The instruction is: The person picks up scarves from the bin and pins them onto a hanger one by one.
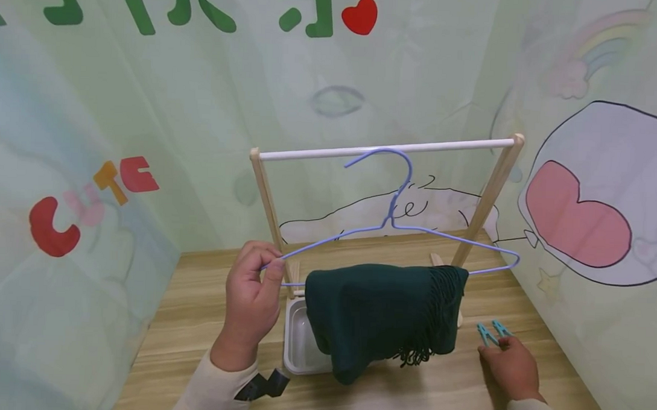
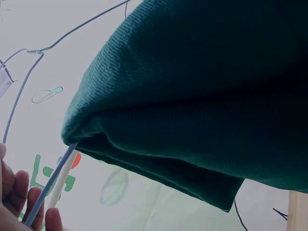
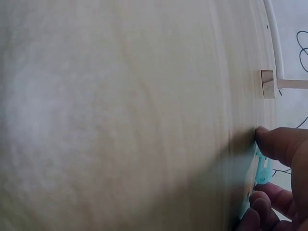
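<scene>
A blue wire clothes hanger is held up by its left corner, pinched between the thumb and fingers of my left hand. Over its bottom bar hangs a folded dark green scarf with fringe at its right end. Close up in the left wrist view, the scarf fills much of the picture. Down on the table at the right, my right hand has its thumb and fingers around the near end of a turquoise clothespin. A second clothespin lies right beside it.
Behind the hanger stands a wooden rack with a white top rod. A grey metal tray sits on the wood-grain table, partly hidden by the scarf. Printed curtains enclose the back and sides.
</scene>
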Demonstrator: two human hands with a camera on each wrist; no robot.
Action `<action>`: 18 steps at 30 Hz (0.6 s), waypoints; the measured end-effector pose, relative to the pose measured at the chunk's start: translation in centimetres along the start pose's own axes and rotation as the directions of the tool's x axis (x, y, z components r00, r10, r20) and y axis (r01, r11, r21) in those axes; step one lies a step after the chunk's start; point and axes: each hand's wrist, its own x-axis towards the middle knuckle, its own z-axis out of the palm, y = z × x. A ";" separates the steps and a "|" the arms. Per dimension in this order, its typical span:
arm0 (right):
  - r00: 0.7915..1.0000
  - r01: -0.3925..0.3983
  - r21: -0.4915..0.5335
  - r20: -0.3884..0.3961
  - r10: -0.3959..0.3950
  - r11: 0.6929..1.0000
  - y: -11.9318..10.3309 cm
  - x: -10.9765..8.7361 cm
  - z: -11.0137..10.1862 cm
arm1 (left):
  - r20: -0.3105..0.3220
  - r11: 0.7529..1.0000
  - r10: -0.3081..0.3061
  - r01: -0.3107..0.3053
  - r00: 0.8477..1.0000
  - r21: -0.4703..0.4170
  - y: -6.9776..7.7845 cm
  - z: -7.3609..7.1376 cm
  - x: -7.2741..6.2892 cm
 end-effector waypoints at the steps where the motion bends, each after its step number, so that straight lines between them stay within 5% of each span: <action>1: 1.000 -0.003 -0.001 -0.002 0.003 1.000 0.0 0.0 0.0 | -0.002 1.000 0.004 -0.004 1.000 0.001 0.0 0.0 0.0; 8: 0.999 -0.034 -0.001 -0.019 0.034 0.999 -0.4 -0.2 0.1 | -0.011 1.000 0.006 -0.006 1.000 -0.002 0.2 0.0 0.0; 18: 0.998 0.044 0.034 -0.049 -0.043 0.998 0.2 -0.5 -0.2 | -0.022 1.000 0.006 -0.006 1.000 -0.003 0.1 0.1 0.0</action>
